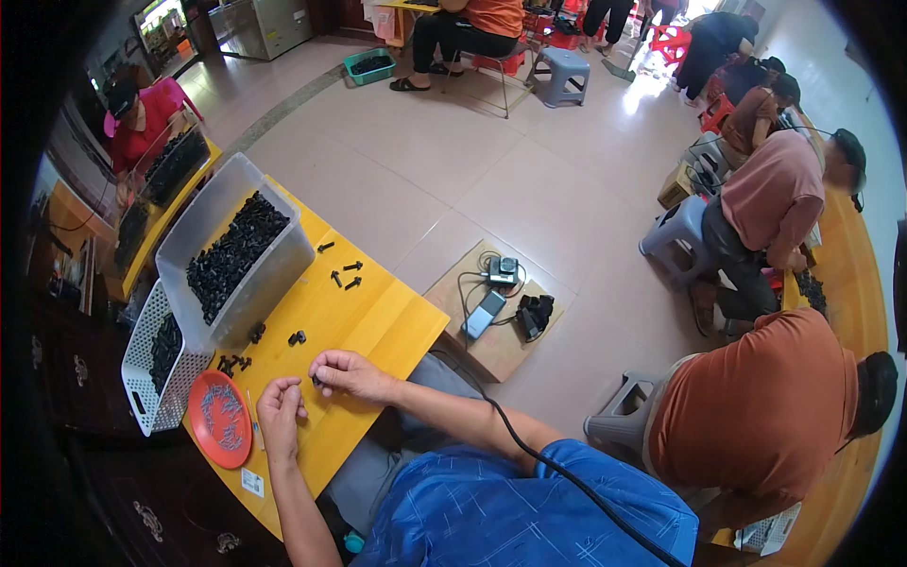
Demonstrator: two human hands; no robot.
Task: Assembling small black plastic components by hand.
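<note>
Pinching a small black part [316, 381] between its fingertips, the right hand [348, 374] rests on the yellow tabletop [378, 317]. Just left of it, the left hand [280, 408] is loosely curled, holding nothing that shows. Near the left hand sits a red dish [219, 418] of small pieces. Farther off, loose black parts [342, 273] lie beside a grey bin [236, 250] full of them, with a white basket [154, 364] at its left.
</note>
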